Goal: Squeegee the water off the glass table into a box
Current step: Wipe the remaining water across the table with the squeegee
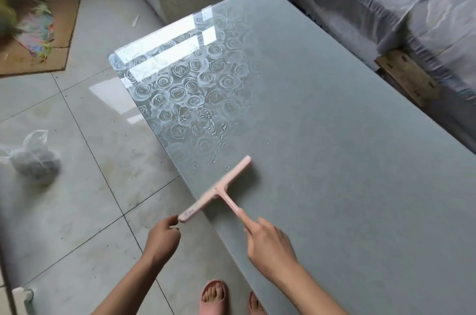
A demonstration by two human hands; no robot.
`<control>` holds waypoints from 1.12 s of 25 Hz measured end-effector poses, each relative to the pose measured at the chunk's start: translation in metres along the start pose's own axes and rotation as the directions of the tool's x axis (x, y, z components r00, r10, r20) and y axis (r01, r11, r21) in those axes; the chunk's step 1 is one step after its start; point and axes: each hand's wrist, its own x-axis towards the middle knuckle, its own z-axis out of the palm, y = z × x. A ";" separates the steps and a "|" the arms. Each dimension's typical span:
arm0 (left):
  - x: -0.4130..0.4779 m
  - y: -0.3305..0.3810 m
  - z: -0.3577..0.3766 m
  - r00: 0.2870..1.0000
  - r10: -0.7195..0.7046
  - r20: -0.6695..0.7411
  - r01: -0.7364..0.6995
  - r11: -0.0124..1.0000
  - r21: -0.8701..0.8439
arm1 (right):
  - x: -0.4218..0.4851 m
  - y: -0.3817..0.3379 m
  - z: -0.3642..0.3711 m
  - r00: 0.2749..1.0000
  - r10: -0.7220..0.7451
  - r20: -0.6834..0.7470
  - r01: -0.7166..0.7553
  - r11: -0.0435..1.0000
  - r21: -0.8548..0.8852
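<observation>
We record a pink T-shaped squeegee [215,189] on the grey, rose-patterned glass table [334,160]. Its blade runs from 7 to 1 o'clock, the 7 o'clock end overhanging the edge and the handle pointing to 5 o'clock. Water beads [213,129] lie at its 12 o'clock.

Soft daylight; window glare on tabletop [322,150]

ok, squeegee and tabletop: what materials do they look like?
The squeegee looks like matte pink plastic, one moulded T shape; blade material can't be told. The tabletop looks like glossy glass: it mirrors bright light, shows a rose pattern beneath, and water beads on it.
</observation>
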 end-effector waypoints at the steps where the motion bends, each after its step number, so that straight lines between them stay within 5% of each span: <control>1: 0.000 0.007 -0.003 0.999 0.040 -0.015 -0.040 0.998 0.039 | 0.017 -0.013 -0.005 1.000 -0.010 -0.017 0.010 1.000 0.016; 8: -0.003 0.042 -0.022 0.964 0.264 0.011 -0.259 0.936 0.240 | -0.002 -0.002 -0.053 0.982 0.013 -0.187 0.001 0.997 0.072; 14: -0.013 0.075 -0.009 0.931 0.337 0.136 -0.364 0.855 0.369 | -0.048 0.045 -0.072 0.978 0.169 -0.124 -0.143 0.971 0.193; 22: -0.046 0.119 0.076 0.856 0.420 0.302 -0.517 0.708 0.481 | -0.114 0.138 -0.081 0.932 0.338 -0.132 -0.290 0.913 0.287; 28: -0.102 0.143 0.194 0.802 0.461 0.380 -0.594 0.546 0.591 | -0.211 0.276 -0.074 0.877 0.463 -0.132 -0.381 0.835 0.398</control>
